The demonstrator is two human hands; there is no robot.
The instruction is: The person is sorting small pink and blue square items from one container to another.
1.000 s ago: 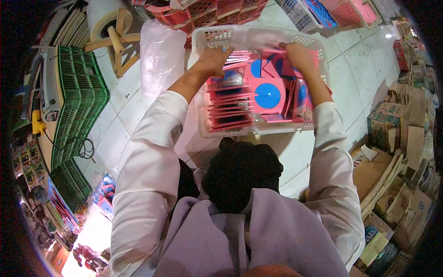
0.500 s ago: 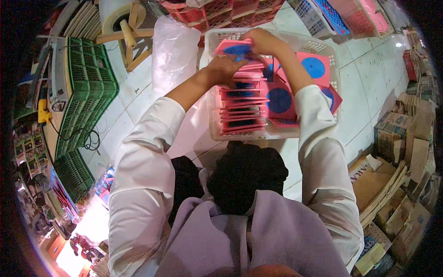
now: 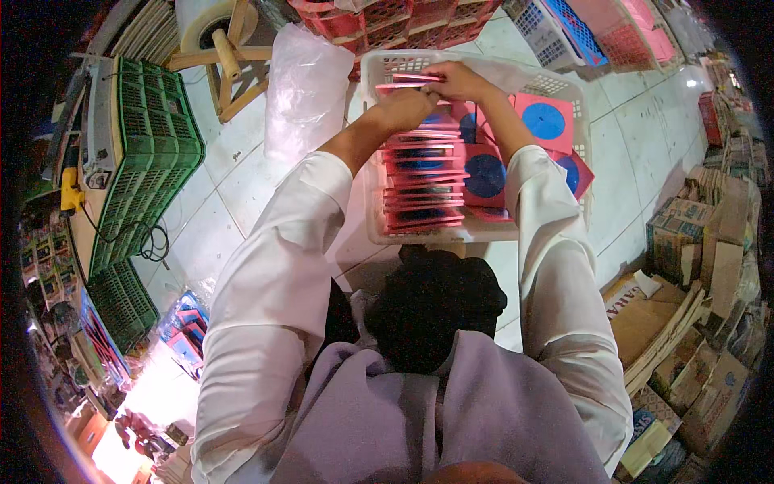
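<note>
A white plastic basket (image 3: pixel 556 85) stands on the tiled floor in front of me, filled with flat pink packets (image 3: pixel 419 181) that have blue discs on them. My left hand (image 3: pixel 409 107) and my right hand (image 3: pixel 453 79) meet over the far left part of the basket. Together they pinch one thin pink packet (image 3: pixel 418 78) and hold it edge-on just above the row of upright packets. More pink packets (image 3: pixel 544 121) lie flat at the right side of the basket. A black bundle (image 3: pixel 439 302) lies in my lap below the basket.
A clear plastic bag (image 3: pixel 310 77) lies left of the basket, with a wooden stand (image 3: pixel 230 52) beyond it. Green crates (image 3: pixel 149 145) line the left. Red, blue and pink baskets (image 3: pixel 580 24) stand at the back. Cardboard boxes (image 3: pixel 701 234) pile up on the right.
Both hands have come together from the two sides of the basket to its far left part. They now hold one pink packet there. The view has shifted, and the basket sits higher.
</note>
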